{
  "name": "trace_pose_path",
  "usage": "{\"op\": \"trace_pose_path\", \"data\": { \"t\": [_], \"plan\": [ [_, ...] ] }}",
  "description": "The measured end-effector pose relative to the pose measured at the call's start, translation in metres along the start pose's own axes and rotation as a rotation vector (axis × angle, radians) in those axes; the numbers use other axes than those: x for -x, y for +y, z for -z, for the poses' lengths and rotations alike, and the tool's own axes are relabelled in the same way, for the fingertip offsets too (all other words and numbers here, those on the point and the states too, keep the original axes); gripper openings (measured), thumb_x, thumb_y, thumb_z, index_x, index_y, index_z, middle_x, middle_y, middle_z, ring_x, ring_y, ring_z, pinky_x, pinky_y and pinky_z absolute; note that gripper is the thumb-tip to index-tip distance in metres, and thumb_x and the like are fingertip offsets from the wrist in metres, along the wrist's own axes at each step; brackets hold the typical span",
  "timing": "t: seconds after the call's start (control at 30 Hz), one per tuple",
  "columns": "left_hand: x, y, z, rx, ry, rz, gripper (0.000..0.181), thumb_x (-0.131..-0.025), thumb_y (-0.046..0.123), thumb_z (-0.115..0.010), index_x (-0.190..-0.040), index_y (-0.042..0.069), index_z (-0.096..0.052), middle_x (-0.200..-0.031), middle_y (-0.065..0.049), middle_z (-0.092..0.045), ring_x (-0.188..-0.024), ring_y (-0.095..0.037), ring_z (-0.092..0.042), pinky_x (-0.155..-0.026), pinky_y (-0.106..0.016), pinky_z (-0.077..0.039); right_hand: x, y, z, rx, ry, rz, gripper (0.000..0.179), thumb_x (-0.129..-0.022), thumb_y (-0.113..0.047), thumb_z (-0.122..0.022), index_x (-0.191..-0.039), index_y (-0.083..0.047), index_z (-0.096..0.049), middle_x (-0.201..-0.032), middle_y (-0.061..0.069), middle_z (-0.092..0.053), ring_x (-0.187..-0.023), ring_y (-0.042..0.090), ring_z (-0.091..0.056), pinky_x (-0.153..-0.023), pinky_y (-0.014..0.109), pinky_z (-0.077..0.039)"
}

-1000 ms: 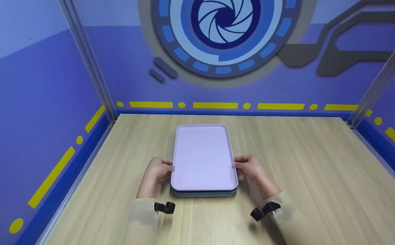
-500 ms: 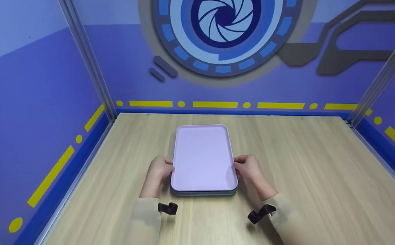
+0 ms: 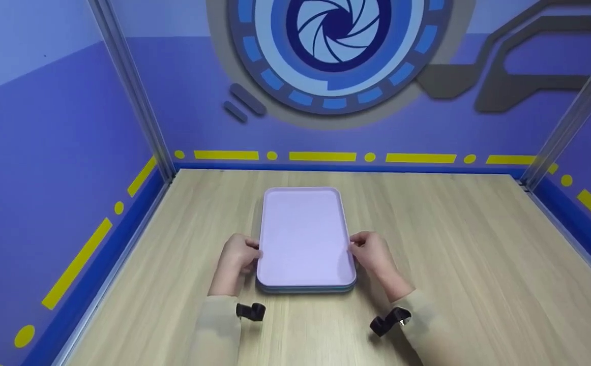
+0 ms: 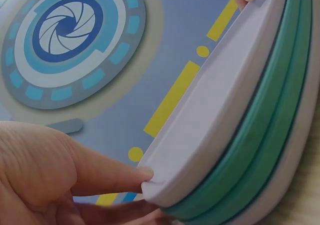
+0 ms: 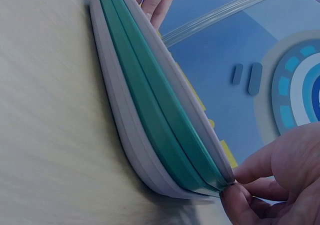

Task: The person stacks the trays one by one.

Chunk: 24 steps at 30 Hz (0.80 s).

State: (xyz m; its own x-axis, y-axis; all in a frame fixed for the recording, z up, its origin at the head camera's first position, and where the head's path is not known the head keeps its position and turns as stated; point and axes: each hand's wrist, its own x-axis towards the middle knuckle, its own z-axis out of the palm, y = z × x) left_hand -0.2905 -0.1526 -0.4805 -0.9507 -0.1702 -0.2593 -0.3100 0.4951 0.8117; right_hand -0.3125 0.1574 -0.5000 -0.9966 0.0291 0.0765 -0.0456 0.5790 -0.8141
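Observation:
A stack of rectangular trays lies on the wooden table, with a pale lilac tray [image 3: 305,236] on top. Below it, two green trays [image 5: 150,105] and a pale bottom tray [image 5: 121,105] show edge-on in the right wrist view. My left hand [image 3: 237,252] pinches the lilac tray's left side. In the left wrist view its thumb [image 4: 142,172] presses on the rim, while its other fingers sit underneath, partly hidden. On the opposite side my right hand [image 3: 376,250] pinches the tray's edge, its fingertips close against the green rims in the right wrist view.
The wooden table [image 3: 478,254] extends around the stack on all sides. A blue back wall [image 3: 188,101] and a blue left side wall [image 3: 46,168] with yellow marks border it. Metal posts [image 3: 135,96] stand at the back corners.
The lilac tray's front edge appears slightly lower, and the dark gap beneath it has narrowed. Both wrists have shifted slightly inward; the hands keep their hold on the sides.

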Motion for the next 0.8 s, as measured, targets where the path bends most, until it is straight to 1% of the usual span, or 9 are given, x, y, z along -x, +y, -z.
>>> {"op": "trace_pose_path", "data": {
  "t": [0.1, 0.27, 0.43, 0.6, 0.7, 0.77, 0.8],
  "plan": [
    [0.001, 0.000, 0.001, 0.016, -0.019, 0.016, 0.028, -0.091, -0.002, -0.069, -0.117, 0.000, -0.075, -0.095, -0.007, -0.071, -0.072, -0.018, -0.061, -0.057, -0.028, -0.053, 0.000, 0.001, -0.001, -0.016, -0.002, -0.017, 0.018, -0.087, 0.003, -0.063, -0.101, 0.010, -0.073, -0.079, 0.008, -0.067, -0.060, 0.009, -0.055, -0.052, 0.018, -0.045],
    [0.000, -0.002, 0.002, 0.026, -0.024, 0.008, 0.029, -0.091, -0.003, -0.068, -0.119, -0.001, -0.075, -0.100, -0.011, -0.073, -0.072, -0.018, -0.063, -0.057, -0.028, -0.053, -0.001, 0.001, -0.003, -0.047, -0.007, -0.033, 0.018, -0.087, 0.003, -0.063, -0.102, 0.010, -0.072, -0.078, 0.008, -0.066, -0.058, 0.009, -0.054, -0.050, 0.018, -0.045],
    [0.000, -0.005, 0.003, 0.037, -0.026, 0.016, 0.030, -0.092, -0.004, -0.068, -0.121, -0.001, -0.074, -0.107, -0.015, -0.074, -0.078, -0.020, -0.067, -0.063, -0.029, -0.058, 0.000, 0.002, -0.004, -0.051, -0.021, -0.047, 0.018, -0.088, 0.003, -0.064, -0.103, 0.009, -0.072, -0.081, 0.008, -0.065, -0.065, 0.012, -0.055, -0.052, 0.019, -0.046],
    [-0.001, -0.006, 0.006, 0.042, -0.027, 0.007, 0.031, -0.091, -0.002, -0.070, -0.122, -0.002, -0.073, -0.110, -0.017, -0.074, -0.082, -0.022, -0.069, -0.066, -0.032, -0.060, -0.002, 0.003, -0.003, -0.094, -0.044, -0.067, 0.017, -0.090, 0.002, -0.065, -0.105, 0.008, -0.071, -0.083, 0.008, -0.064, -0.069, 0.014, -0.057, -0.054, 0.020, -0.047],
    [-0.002, -0.007, 0.008, 0.074, -0.040, 0.013, 0.034, -0.092, 0.001, -0.070, -0.125, -0.003, -0.071, -0.112, -0.018, -0.075, -0.083, -0.021, -0.070, -0.069, -0.034, -0.062, -0.006, 0.005, 0.001, -0.145, -0.063, -0.093, 0.022, -0.096, -0.006, -0.064, -0.112, 0.008, -0.068, -0.085, 0.007, -0.062, -0.071, 0.014, -0.057, -0.056, 0.022, -0.047],
    [-0.004, -0.008, 0.010, 0.086, -0.045, 0.003, 0.037, -0.094, 0.004, -0.067, -0.130, -0.003, -0.067, -0.113, -0.019, -0.073, -0.085, -0.021, -0.070, -0.072, -0.036, -0.063, -0.009, 0.007, 0.005, -0.172, -0.080, -0.104, 0.031, -0.100, -0.013, -0.062, -0.122, 0.008, -0.065, -0.089, 0.011, -0.063, -0.074, 0.018, -0.058, -0.059, 0.025, -0.049],
    [-0.006, -0.008, 0.010, 0.085, -0.041, -0.007, 0.039, -0.096, 0.006, -0.065, -0.134, -0.003, -0.064, -0.115, -0.020, -0.072, -0.086, -0.021, -0.070, -0.074, -0.037, -0.063, -0.011, 0.007, 0.009, -0.160, -0.089, -0.107, 0.037, -0.102, -0.018, -0.061, -0.128, 0.008, -0.062, -0.096, 0.016, -0.065, -0.080, 0.021, -0.062, -0.064, 0.028, -0.052]
  ]
}}
